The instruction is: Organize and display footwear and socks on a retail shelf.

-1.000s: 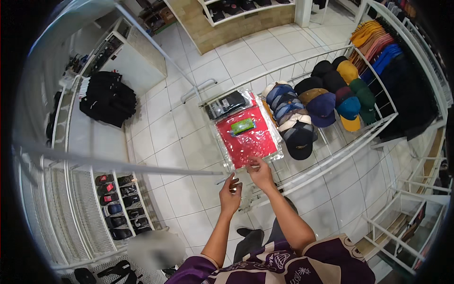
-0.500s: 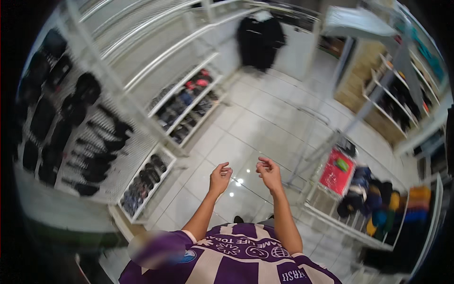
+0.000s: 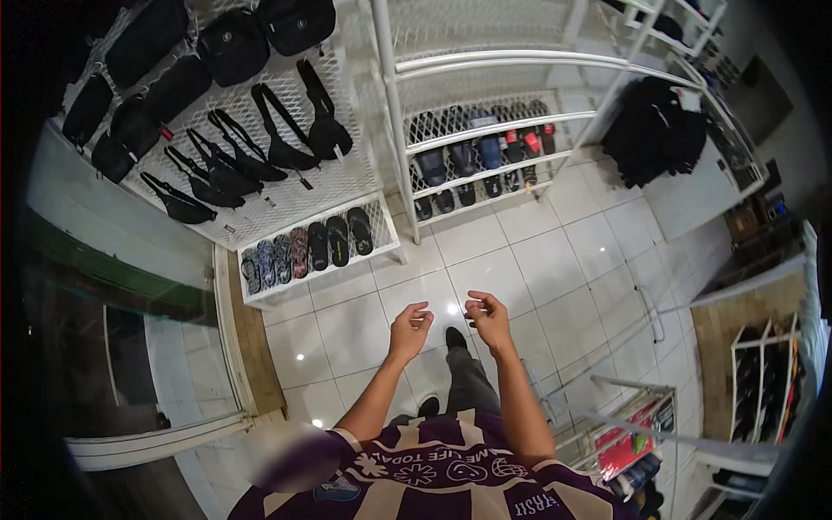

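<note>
Both of my hands are held up in front of my body over the tiled floor, with a gap between them. My left hand [image 3: 411, 333] is open and holds nothing, its fingers loosely curved and pointing inward. Opposite it, my right hand [image 3: 490, 322] is likewise open and without any object, thumb and fingers apart. Neither hand touches anything. Closest to them on the left is a low white rack [image 3: 321, 269] with a row of flip-flops [image 3: 318, 246]. Below my hands, one dark shoe [image 3: 455, 338] is put forward.
Black bags [image 3: 232, 48] and sling bags [image 3: 227, 173] hang on a white mesh wall panel. A white shelf [image 3: 503, 130] holds sandals ahead; black shirts [image 3: 654, 130] hang beyond it. A glass door [image 3: 165, 347] stands left. At lower right is a rack with a red package [image 3: 617, 446].
My view has turned to the left, so the bags and flip-flop rack come closer and the right-hand rack slips toward the lower right. One foot has come forward. My hands keep their pose.
</note>
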The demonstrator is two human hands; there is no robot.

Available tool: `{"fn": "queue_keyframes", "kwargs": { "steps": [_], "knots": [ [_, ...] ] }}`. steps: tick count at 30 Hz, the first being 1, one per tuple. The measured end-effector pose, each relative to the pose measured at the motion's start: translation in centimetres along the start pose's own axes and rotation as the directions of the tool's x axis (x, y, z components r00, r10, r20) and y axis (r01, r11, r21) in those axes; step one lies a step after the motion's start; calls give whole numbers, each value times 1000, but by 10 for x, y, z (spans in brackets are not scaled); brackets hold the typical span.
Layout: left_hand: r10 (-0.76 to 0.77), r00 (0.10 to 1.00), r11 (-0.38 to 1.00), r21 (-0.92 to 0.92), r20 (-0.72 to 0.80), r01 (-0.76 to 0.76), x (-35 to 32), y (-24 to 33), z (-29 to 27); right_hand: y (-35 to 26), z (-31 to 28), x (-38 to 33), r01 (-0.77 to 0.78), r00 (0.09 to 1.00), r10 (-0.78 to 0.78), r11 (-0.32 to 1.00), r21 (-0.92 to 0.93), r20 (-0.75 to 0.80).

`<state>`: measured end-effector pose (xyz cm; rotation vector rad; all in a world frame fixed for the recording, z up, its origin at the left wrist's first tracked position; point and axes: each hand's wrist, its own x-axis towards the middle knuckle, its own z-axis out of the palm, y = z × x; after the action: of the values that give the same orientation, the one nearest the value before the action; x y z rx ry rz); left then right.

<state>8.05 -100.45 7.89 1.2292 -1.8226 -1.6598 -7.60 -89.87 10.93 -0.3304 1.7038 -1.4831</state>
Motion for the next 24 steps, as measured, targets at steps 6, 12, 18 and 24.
{"fn": "queue_keyframes", "kwargs": {
  "steps": [6, 12, 18, 24],
  "knots": [
    [-76, 997, 996, 39, -12, 77, 126, -37, 35, 47, 19, 159, -36, 999, 40, 993, -116, 32],
    [-10, 996, 991, 136, 89, -2, 292, -66, 70, 77, 31, 345, 212, 972, -234, 910, -355, -18],
    [150, 988, 966, 218, -42, -137, 427, -91, 78, 91, 44, 475, 347, 932, -361, 885, -311, 12],
    [79, 987, 974, 223, -139, -47, 476, -105, 78, 94, 61, 523, 446, 876, -476, 746, -494, 73]
  ]
}}
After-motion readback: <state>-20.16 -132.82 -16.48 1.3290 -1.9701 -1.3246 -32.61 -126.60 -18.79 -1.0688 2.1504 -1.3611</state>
